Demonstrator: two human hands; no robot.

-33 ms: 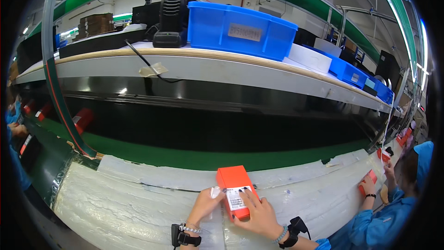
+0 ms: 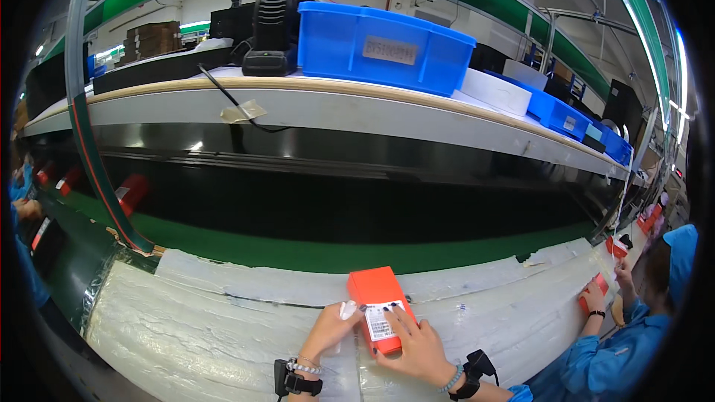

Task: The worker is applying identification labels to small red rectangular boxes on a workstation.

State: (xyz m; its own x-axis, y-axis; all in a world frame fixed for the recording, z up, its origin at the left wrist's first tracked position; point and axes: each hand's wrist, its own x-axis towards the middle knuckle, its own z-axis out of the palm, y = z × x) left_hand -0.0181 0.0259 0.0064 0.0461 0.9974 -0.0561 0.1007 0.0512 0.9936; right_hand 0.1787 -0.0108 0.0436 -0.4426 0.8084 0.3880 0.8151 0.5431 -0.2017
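A red box [image 2: 375,283] lies on the plastic-covered work surface in front of me, a white printed label [image 2: 381,323] on its top face. My left hand [image 2: 328,330] is at the box's left edge, its fingers closed round a small crumpled white wad [image 2: 348,310]. Across the label's right side and the near end of the box rests my right hand [image 2: 417,346], fingers spread on the label and thumb by the near end. Each wrist carries a beaded bracelet and a black strapped device. The underside of the box is hidden.
Beyond the work surface runs a green conveyor belt [image 2: 298,249]; red boxes [image 2: 131,192] stand at its left. Above it, a shelf [image 2: 335,89] holds a blue bin [image 2: 372,45] and a two-way radio [image 2: 272,26]. At right, a co-worker in blue [image 2: 625,357] handles another red box [image 2: 593,294].
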